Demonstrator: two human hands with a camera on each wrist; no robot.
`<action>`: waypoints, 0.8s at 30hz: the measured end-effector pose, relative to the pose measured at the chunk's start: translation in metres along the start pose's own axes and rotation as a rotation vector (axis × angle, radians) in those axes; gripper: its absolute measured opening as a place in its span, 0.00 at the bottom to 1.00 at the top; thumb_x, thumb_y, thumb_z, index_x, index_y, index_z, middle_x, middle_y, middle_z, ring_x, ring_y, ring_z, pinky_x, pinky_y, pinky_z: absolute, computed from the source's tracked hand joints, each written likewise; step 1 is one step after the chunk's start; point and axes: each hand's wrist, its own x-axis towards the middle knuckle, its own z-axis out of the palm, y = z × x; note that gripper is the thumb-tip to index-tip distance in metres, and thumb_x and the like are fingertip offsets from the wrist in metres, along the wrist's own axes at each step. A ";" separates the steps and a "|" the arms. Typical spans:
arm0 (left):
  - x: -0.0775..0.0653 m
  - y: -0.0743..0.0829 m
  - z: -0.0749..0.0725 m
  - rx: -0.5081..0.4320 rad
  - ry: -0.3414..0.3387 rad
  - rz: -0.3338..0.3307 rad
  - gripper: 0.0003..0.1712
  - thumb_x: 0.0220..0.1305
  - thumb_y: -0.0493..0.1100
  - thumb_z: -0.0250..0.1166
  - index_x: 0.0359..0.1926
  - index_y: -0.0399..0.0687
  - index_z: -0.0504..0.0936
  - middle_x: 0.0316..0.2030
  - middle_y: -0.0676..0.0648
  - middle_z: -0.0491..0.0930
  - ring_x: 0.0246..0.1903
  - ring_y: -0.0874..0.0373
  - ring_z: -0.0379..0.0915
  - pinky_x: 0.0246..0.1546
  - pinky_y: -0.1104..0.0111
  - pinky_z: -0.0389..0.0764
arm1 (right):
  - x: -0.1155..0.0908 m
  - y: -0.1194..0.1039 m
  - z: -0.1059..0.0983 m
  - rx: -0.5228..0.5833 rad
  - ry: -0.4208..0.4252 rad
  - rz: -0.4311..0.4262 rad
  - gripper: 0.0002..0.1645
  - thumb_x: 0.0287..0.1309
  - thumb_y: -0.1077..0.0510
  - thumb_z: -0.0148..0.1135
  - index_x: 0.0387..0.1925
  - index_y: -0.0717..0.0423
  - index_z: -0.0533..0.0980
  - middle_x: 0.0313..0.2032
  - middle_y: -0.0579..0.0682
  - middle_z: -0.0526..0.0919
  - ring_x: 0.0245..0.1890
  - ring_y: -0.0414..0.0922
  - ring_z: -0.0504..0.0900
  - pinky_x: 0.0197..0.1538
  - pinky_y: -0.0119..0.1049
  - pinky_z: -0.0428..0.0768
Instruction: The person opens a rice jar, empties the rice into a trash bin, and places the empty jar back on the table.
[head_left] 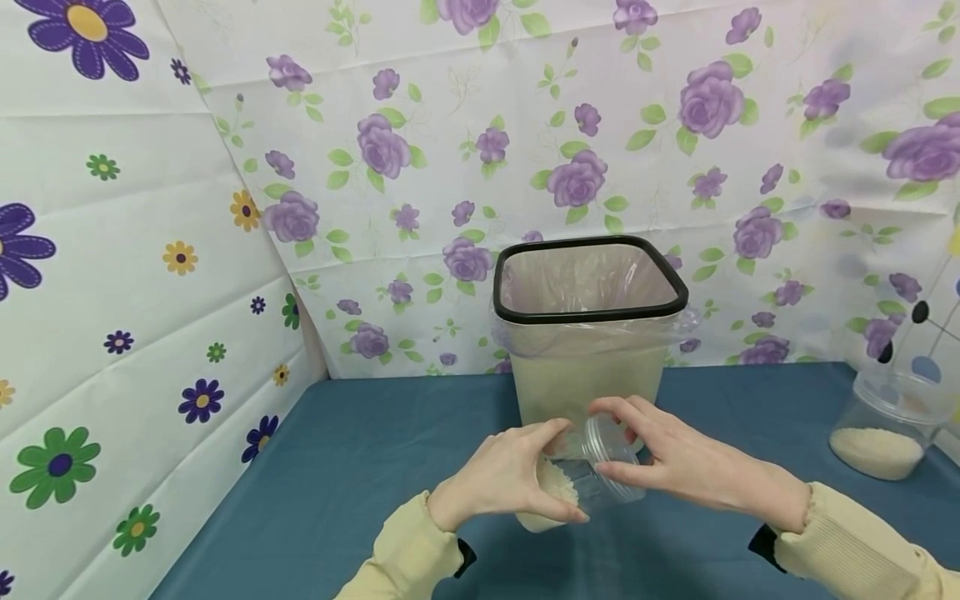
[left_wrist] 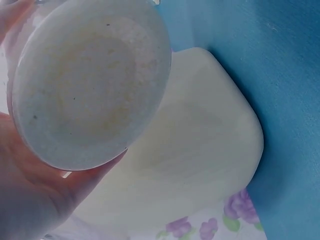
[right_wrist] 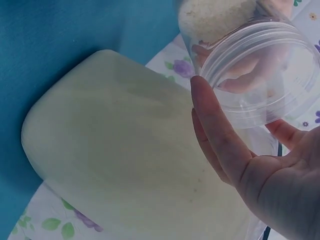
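My left hand [head_left: 510, 475] grips a clear plastic jar [head_left: 592, 492] that is tilted, its ringed top end toward the right. White grains that look like rice [head_left: 557, 483] lie at the base end. The jar's round bottom [left_wrist: 95, 85] fills much of the left wrist view. From the other side my right hand [head_left: 667, 450] curls its fingers and thumb round the clear ringed top [right_wrist: 250, 65]. I cannot tell whether that top is a lid or the jar's own neck. Through it, fingers of the left hand [right_wrist: 245, 75] show.
Just behind the hands stands a cream bin [head_left: 592, 367] with a black rim and a clear liner. A second clear jar [head_left: 896, 417] with white grains is at the right on the blue table cloth [head_left: 360, 483]. A flowered sheet [head_left: 450, 167] hangs at the back.
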 end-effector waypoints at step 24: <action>-0.003 -0.003 0.003 -0.009 -0.012 0.031 0.48 0.39 0.65 0.70 0.59 0.49 0.67 0.38 0.59 0.73 0.35 0.69 0.71 0.30 0.78 0.71 | -0.004 0.007 0.008 0.089 -0.014 -0.080 0.29 0.58 0.47 0.58 0.59 0.38 0.59 0.44 0.48 0.64 0.36 0.46 0.66 0.29 0.31 0.74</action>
